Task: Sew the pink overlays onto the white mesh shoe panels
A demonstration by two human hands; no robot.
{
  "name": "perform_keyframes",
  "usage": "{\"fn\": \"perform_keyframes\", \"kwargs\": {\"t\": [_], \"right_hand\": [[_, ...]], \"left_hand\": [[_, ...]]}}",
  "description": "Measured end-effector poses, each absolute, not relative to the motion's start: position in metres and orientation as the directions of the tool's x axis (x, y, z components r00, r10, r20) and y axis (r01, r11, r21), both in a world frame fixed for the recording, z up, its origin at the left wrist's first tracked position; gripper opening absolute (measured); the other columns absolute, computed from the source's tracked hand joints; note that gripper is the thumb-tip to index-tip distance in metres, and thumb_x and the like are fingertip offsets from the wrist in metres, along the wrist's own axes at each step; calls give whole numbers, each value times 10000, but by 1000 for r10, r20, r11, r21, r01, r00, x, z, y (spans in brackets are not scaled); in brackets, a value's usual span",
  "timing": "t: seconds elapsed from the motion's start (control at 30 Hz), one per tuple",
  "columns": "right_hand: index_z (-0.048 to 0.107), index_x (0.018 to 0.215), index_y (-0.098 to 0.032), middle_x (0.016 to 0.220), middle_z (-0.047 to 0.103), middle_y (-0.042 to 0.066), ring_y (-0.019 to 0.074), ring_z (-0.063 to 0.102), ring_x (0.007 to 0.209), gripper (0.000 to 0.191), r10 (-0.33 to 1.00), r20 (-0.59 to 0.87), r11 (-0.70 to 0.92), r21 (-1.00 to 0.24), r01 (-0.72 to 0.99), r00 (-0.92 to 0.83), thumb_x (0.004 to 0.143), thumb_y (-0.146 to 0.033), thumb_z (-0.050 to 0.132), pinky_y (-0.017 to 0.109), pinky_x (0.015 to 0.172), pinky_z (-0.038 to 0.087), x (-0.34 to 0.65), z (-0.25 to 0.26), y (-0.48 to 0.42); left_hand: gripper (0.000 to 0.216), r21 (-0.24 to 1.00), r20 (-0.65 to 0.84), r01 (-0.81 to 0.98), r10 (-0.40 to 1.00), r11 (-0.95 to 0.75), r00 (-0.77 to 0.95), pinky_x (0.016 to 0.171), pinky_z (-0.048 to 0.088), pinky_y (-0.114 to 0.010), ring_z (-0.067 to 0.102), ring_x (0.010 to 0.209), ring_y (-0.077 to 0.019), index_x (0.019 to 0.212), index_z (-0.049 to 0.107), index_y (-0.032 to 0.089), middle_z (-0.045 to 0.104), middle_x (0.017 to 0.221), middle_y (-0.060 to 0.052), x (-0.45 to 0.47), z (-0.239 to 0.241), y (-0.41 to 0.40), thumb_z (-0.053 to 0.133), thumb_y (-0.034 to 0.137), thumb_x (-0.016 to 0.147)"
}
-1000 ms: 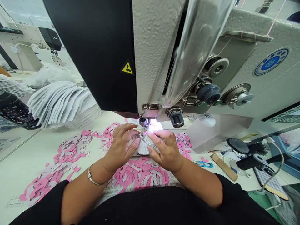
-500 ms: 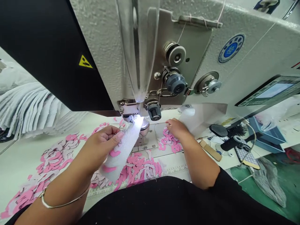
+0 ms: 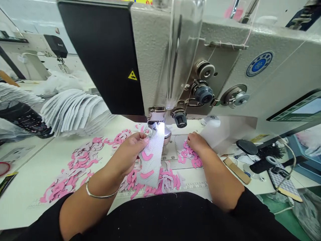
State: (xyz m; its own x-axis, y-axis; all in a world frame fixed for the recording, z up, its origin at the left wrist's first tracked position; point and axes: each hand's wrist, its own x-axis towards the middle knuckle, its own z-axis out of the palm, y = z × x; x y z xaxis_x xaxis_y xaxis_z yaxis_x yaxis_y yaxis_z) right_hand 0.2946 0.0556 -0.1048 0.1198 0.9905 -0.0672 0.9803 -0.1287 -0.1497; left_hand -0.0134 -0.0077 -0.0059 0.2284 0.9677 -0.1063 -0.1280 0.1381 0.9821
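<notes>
My left hand [image 3: 129, 155] grips the top of a white mesh fabric piece [image 3: 151, 164] just in front of the sewing machine's presser foot [image 3: 153, 126]. Two pink crescent shapes lie on the mesh, and its upper end sits close to the lit needle area. My right hand [image 3: 198, 142] rests to the right of the needle plate [image 3: 170, 147], with its fingertips on a small heap of pink crescent cutouts [image 3: 188, 154]. Those fingers hide whether a cutout is pinched between them.
A larger scatter of pink and white cutouts [image 3: 80, 160] covers the table to the left. Stacked white mesh pieces [image 3: 75, 113] fan out behind it. The machine head [image 3: 160, 50] looms overhead, a translucent plastic sheet [image 3: 225, 134] stands right, and a ruler scale [image 3: 163, 193] marks the table's front.
My right hand has let go of the mesh and moved right onto the pink cutouts. My left hand has drawn the mesh out from under the presser foot, toward me.
</notes>
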Motion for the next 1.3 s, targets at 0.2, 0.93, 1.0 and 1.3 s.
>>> {"fn": "perform_keyframes", "kwargs": {"t": [0.2,0.93,1.0,1.3], "right_hand": [[643,1034,-150,1123,645,77,215,620,1024,231,988,-49,-154,-209,966,147,927,-354,631,416,889,521,291,-102,55],[660,1049,-228,992,696,38,186,610,903,179,419,804,707,4,708,-423,938,-127,562,369,835,502,182,-30,-9],[662,1071,-235,1034,693,41,189,604,943,180,447,787,709,-22,705,-425,942,-146,572,378,877,484,184,-35,-9],[634,1056,-254,1047,676,34,192,610,993,174,507,776,748,-179,639,-376,932,-152,569,399,914,484,187,-32,-14]], "left_hand": [[279,988,-106,-86,974,125,200,610,520,-318,654,687,-189,888,589,187,671,747,-22,-10,-2,-13,740,378,752],[285,986,-82,-123,962,117,261,623,466,-283,582,663,-160,899,655,175,654,770,-28,-3,-10,-22,714,426,777],[258,984,-85,-131,960,123,268,622,459,-272,565,657,-147,877,648,176,636,756,-17,-3,-12,-21,711,410,787],[284,988,-58,-123,971,88,234,608,429,-242,527,649,-119,808,613,182,599,739,13,2,-22,-13,735,438,780]]}}
